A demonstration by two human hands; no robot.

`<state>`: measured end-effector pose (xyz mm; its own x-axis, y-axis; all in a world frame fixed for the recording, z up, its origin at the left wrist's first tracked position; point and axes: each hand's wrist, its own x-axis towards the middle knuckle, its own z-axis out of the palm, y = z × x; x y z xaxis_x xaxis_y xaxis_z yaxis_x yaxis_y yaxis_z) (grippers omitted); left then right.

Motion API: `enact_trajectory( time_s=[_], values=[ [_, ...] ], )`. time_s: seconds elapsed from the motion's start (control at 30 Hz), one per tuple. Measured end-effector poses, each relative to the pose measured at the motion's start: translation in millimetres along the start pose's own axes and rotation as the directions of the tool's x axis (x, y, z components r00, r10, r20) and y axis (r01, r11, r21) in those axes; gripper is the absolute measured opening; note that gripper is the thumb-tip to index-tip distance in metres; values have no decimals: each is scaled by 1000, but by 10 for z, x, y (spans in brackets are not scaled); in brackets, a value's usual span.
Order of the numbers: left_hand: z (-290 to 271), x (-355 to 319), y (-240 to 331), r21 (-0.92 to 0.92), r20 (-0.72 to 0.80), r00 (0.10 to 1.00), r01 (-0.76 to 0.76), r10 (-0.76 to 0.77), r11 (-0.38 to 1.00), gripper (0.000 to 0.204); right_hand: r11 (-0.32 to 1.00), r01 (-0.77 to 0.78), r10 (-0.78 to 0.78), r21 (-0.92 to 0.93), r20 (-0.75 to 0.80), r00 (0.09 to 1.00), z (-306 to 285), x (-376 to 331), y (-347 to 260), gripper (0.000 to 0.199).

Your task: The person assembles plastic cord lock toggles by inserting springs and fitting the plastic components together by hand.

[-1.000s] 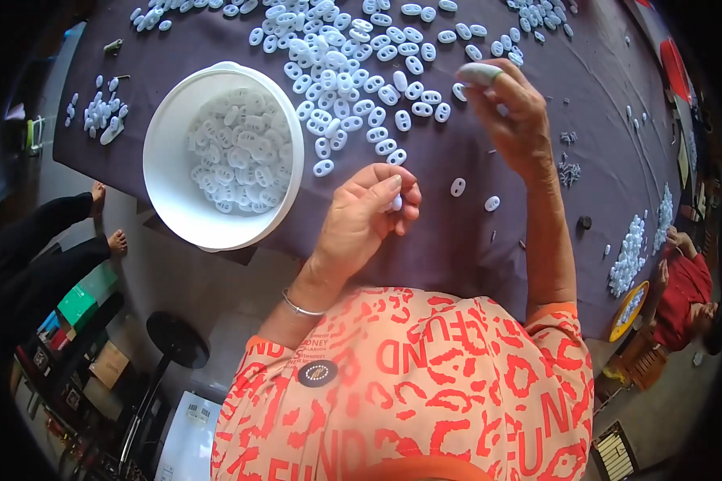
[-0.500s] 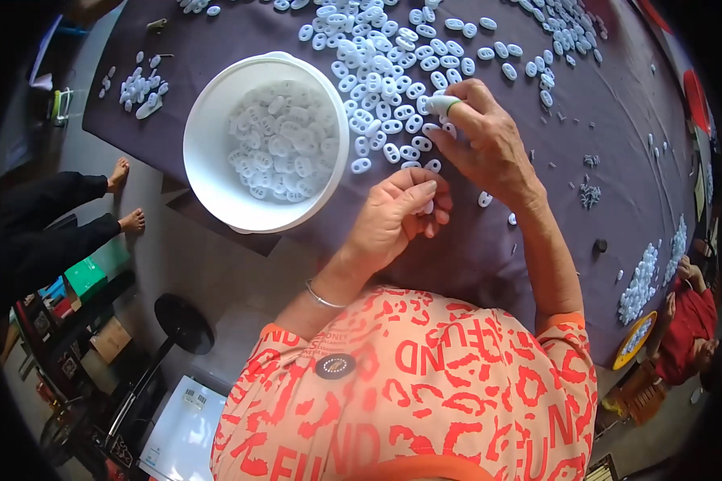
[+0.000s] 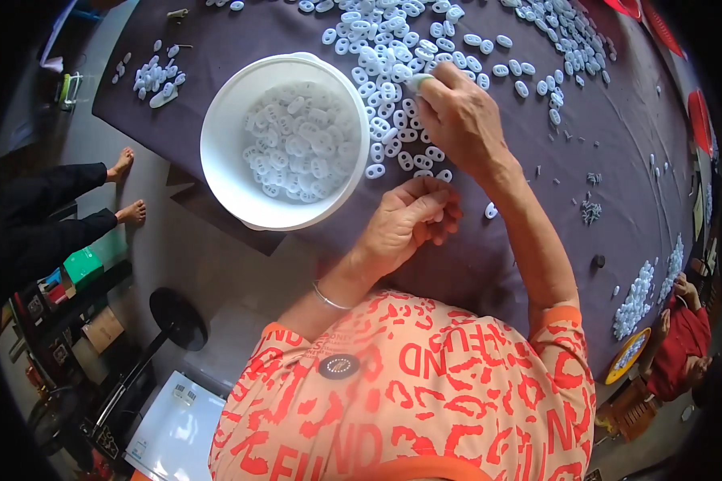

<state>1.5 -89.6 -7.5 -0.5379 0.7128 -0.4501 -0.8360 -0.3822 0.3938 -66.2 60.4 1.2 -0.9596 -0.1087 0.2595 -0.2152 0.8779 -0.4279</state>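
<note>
My right hand (image 3: 464, 120) reaches over the near part of a loose pile of small white oval plastic pieces with two holes (image 3: 389, 60). A white cover with a green band wraps one of its fingers, which points down among the pieces. Those fingers are curled together, and whatever they hold is hidden. Close to the table's near edge, my left hand (image 3: 413, 220) is closed, its thumb pressed against bent fingers. What lies in it cannot be made out. Left of both hands stands a round white tub (image 3: 217, 160) partly filled with similar white pieces (image 3: 301, 148).
A dark cloth covers the table (image 3: 489, 248). Small grey pins (image 3: 591, 212) and a black cap (image 3: 598, 261) lie to the right. More white pieces (image 3: 157, 78) sit at far left. A person in red (image 3: 682, 349) sits at right beside a yellow tray (image 3: 627, 355); another person's legs (image 3: 64, 188) show left.
My right hand has moved slightly left and farther into the pile, its fingers drawing together. The left hand stays near the same place, and the white piece at its fingertips no longer shows.
</note>
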Motion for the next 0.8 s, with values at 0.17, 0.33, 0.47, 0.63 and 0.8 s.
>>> enact_trajectory(
  time_s=[0.17,0.33,0.47,0.63,0.8],
  values=[
    [10,4,-16,8,17,1000,-23,23,1000,15,993,114,-110,35,-100,989,-113,-40,-52,20],
    [7,12,-15,35,10,1000,19,-19,999,12,978,198,-200,-68,-24,979,41,95,-69,19],
    [-3,34,-7,26,13,1000,23,-23,999,12,990,144,-144,-9,-83,986,-55,78,68,25],
    [17,-27,-23,50,-14,1000,-21,21,999,15,959,236,-251,158,83,964,-219,-187,-109,30],
    [49,-20,3,91,8,1000,24,-24,996,18,911,337,-380,236,169,909,-93,-163,-65,26]
  ],
)
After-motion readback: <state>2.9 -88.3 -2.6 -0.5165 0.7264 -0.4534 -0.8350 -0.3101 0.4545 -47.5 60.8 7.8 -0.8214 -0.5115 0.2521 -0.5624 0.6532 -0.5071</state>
